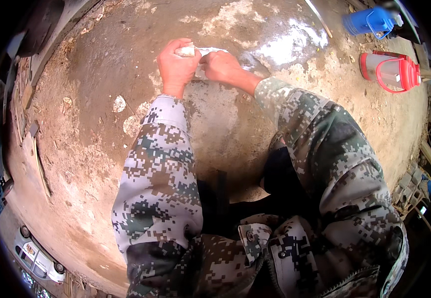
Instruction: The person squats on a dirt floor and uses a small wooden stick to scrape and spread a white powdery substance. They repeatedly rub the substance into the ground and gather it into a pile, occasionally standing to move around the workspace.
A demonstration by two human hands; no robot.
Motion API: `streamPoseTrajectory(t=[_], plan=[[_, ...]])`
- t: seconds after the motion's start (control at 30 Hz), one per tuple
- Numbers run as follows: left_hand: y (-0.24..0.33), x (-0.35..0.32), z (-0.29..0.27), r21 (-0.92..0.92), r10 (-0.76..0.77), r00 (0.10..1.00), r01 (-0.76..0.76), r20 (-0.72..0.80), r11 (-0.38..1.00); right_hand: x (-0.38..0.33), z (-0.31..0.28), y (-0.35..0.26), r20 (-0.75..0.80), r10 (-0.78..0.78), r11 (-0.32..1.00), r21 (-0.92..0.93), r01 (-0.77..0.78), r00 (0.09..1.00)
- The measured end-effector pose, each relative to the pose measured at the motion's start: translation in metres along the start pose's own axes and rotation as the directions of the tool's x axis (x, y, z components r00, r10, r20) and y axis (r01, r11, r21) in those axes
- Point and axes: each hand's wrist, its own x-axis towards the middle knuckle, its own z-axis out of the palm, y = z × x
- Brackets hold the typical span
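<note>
Camouflage sleeves (158, 169) reach over the concrete slab (91, 124). Left hand (176, 64) and right hand (223, 65) both pinch a crumpled white wrapper (210, 50), apparently mid-opening, not yet apart. Beyond-right of it: red jug (392, 72), blue jug (369, 21).
</note>
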Motion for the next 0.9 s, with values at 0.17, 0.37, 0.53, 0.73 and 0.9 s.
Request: streamPoseTrajectory(t=[0.17,0.37,0.53,0.73,0.9], plan=[[-0.001,0.001,0.000,-0.033,-0.017,1.000,0.018,0.013,0.999,0.001,-0.048,-0.010,0.119,-0.395,0.780,-0.480,0.401,0.911],[-0.007,0.000,-0.002,-0.042,0.013,1.000,-0.013,-0.014,0.999,0.004,-0.033,0.020,0.126,-0.488,0.693,-0.545,0.471,0.864],[-0.001,-0.002,-0.001,0.004,0.039,0.998,-0.039,-0.049,0.999,-0.007,-0.054,0.018,0.179,-0.190,0.800,-0.542,0.258,0.965],[0.010,-0.002,-0.001,0.017,0.003,0.997,-0.002,-0.082,1.000,0.005,-0.030,0.033,0.144,0.026,0.962,-0.274,0.015,0.989],[-0.001,-0.002,-0.008,0.049,0.010,0.997,-0.006,-0.079,0.999,0.003,0.019,0.006,0.072,0.170,0.981,0.080,-0.176,0.983]])
